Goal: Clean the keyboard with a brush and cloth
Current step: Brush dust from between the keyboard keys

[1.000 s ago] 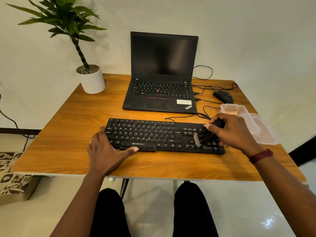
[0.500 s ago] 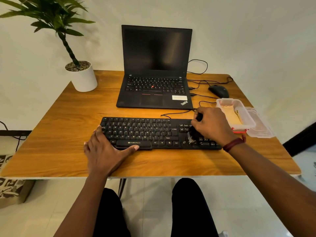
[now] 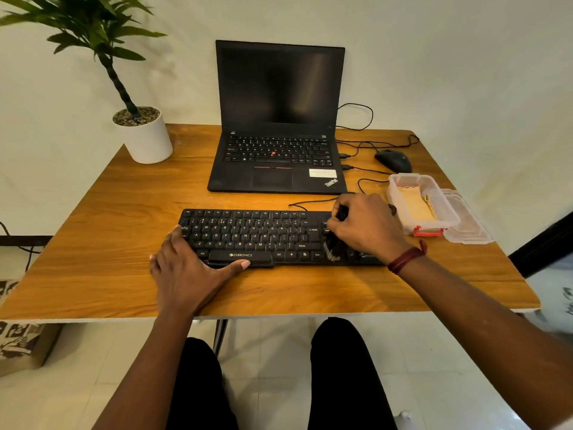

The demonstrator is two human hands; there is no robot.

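here the left hand (image 3: 186, 274) lies flat with straight fingers against the keyboard (image 3: 257, 237) left corner on the table (image 3: 93, 243), while the right hand (image 3: 369, 228) grips the brush (image 3: 333, 248), bristles down on its right keys.

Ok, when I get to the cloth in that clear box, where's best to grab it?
Probably from straight above: pinch the raised fold along the right side of the cloth. It lies flat in the open clear box, whose walls block a sideways reach, and that fold is the one part standing proud.
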